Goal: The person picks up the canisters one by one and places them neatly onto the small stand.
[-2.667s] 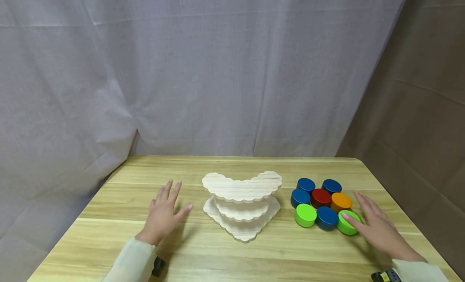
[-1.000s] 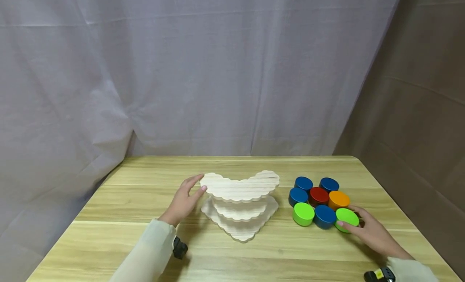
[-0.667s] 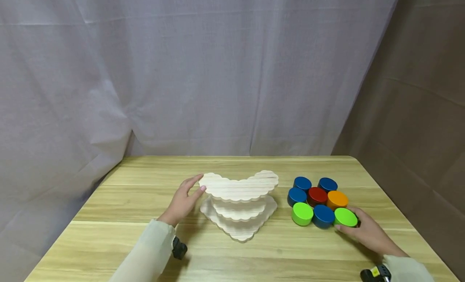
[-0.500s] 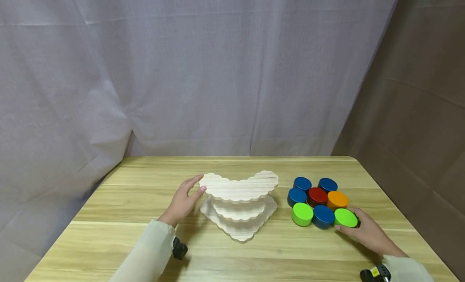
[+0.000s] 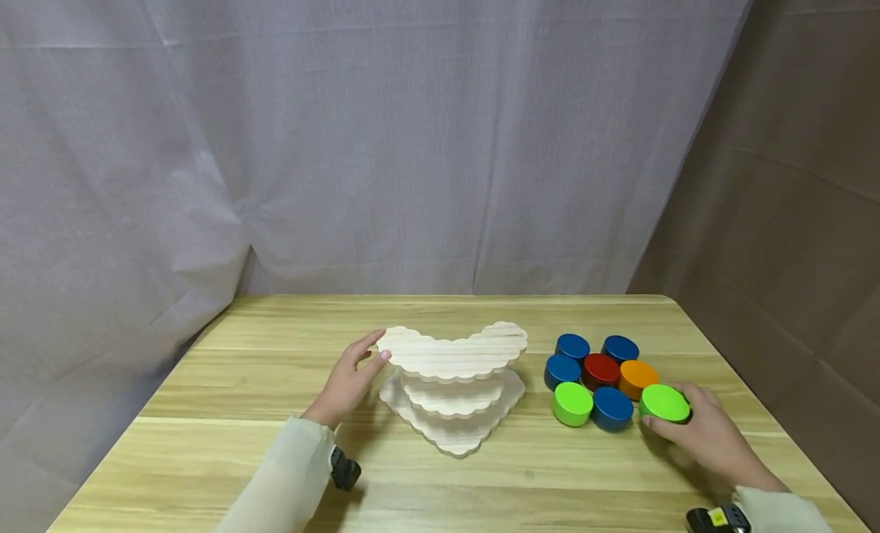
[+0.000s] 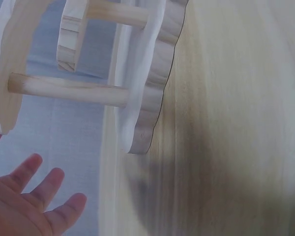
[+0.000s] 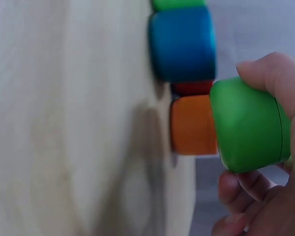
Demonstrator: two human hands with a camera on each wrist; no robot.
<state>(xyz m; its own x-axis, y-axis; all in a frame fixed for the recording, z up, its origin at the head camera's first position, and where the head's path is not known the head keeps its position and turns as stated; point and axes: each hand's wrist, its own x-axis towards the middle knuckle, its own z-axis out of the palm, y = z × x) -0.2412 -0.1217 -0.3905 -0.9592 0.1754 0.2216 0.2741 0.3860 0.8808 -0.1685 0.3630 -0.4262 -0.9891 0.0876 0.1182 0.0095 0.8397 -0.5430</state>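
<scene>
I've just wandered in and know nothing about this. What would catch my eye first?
Probably the bright green cylinder at the table's right side, raised in the person's right grip. Beside it stand seven more cylinders in blue, red, orange and green. In the middle rises a pale, scalloped three-tier wooden stand, the left grip touching its top tier.

The counter (image 5: 440, 491) is yellow-tan wood with streaked grain parallel to its back edge. The tiered stand (image 5: 452, 359) is pale cream, its top faintly striped. Nearer the counter's right edge, four blue cylinders (image 5: 612, 408), two lime-green cylinders (image 5: 664, 403), a red cylinder (image 5: 601, 370) and an orange cylinder (image 5: 638, 377) are plain. The sleeves (image 5: 289, 472) are pale grey-green.
</scene>
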